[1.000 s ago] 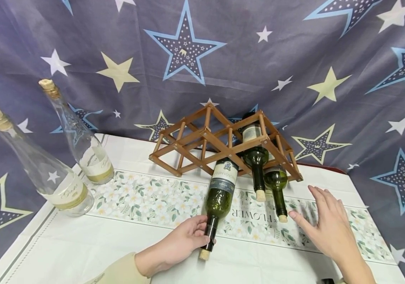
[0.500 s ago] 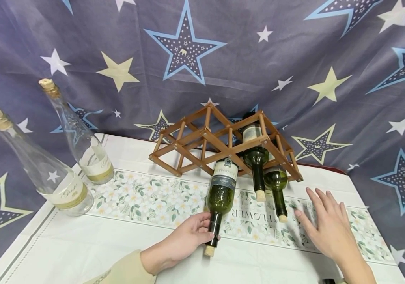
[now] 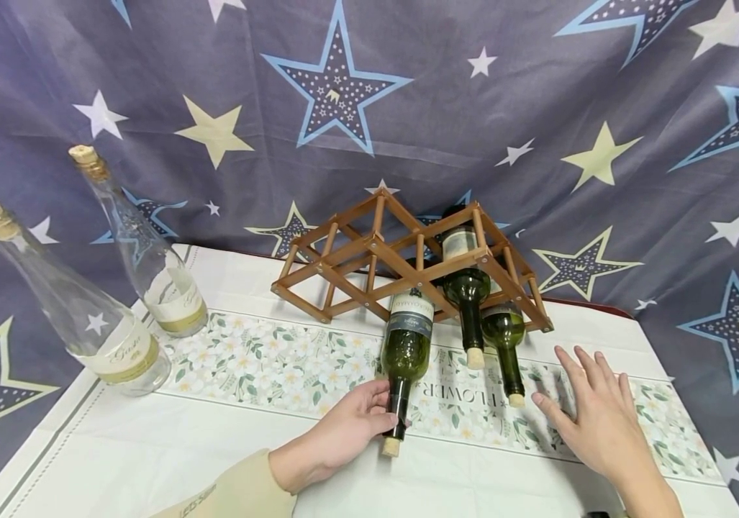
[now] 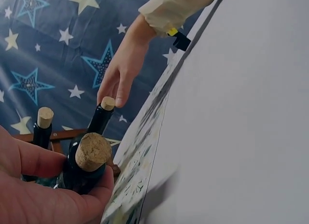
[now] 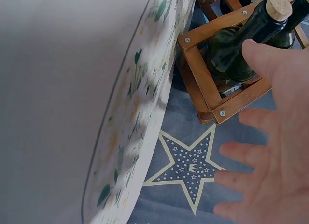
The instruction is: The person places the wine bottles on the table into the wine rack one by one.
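My left hand [image 3: 355, 426] grips a green wine bottle [image 3: 407, 345] by its dark neck, cork toward me. The bottle's base end reaches into the lower middle opening of the wooden wine rack [image 3: 374, 244], where the slats hide it. In the left wrist view, thumb and fingers curl round the neck just below the cork [image 4: 93, 152]. My right hand [image 3: 602, 424] is held with fingers spread, right of the rack and near the neck of a racked bottle [image 3: 509, 345]. Another green bottle [image 3: 469, 295] lies in the rack's upper right opening.
Two clear corked bottles [image 3: 123, 352] [image 3: 175, 288] stand upright at the table's left. A floral runner strip [image 3: 265, 360] crosses the white tablecloth [image 3: 214, 446]. Behind the table hangs a star-patterned curtain [image 3: 434, 108].
The bottle in my left hand has slid farther into the rack, and its cork end has shifted up and right. My right hand has moved slightly, its fingers spreading a bit more.
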### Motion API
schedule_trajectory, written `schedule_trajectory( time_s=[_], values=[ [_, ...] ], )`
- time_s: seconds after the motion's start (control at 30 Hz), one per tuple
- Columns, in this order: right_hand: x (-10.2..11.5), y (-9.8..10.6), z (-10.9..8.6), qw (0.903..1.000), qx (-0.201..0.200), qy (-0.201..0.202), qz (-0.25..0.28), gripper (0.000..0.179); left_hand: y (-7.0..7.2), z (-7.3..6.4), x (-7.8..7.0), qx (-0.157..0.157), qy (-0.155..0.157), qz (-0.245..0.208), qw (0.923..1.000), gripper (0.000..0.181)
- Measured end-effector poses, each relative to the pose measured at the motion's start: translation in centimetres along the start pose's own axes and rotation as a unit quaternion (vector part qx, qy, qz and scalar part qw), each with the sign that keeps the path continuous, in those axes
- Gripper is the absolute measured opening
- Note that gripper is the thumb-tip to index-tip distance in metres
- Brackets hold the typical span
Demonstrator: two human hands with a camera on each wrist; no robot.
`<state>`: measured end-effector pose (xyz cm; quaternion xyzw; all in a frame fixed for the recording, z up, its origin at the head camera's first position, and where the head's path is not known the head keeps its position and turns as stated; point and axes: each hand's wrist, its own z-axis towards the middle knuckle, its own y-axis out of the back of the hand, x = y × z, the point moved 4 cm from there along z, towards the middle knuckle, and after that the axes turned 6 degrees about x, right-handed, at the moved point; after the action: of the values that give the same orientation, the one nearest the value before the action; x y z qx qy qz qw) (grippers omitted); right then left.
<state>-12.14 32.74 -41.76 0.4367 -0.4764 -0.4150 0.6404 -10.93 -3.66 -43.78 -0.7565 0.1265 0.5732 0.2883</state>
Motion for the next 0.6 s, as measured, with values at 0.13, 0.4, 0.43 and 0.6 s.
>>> schedule_trajectory(
  time_s=[0.13,0.4,0.43,0.6],
  values=[
    [-0.1,-0.1,0.0,1.0000,0.004,-0.003,0.000,0.087,0.1,0.6,-0.1,-0.010,-0.002,0.013,0.9999,0.068],
    [-0.1,-0.2,-0.1,0.9999,0.012,-0.007,-0.002,0.088,0.2,1.6,-0.7,-0.021,-0.001,0.024,0.9995,0.072],
    [0.0,-0.1,-0.1,0.9999,0.012,-0.006,-0.003,0.088,0.2,1.7,-0.7,-0.021,-0.001,0.024,0.9995,0.072],
    [0.0,-0.1,-0.1,1.0000,0.008,-0.001,-0.004,0.088,0.3,2.2,-1.1,-0.018,-0.006,0.027,0.9995,0.070]
  ],
)
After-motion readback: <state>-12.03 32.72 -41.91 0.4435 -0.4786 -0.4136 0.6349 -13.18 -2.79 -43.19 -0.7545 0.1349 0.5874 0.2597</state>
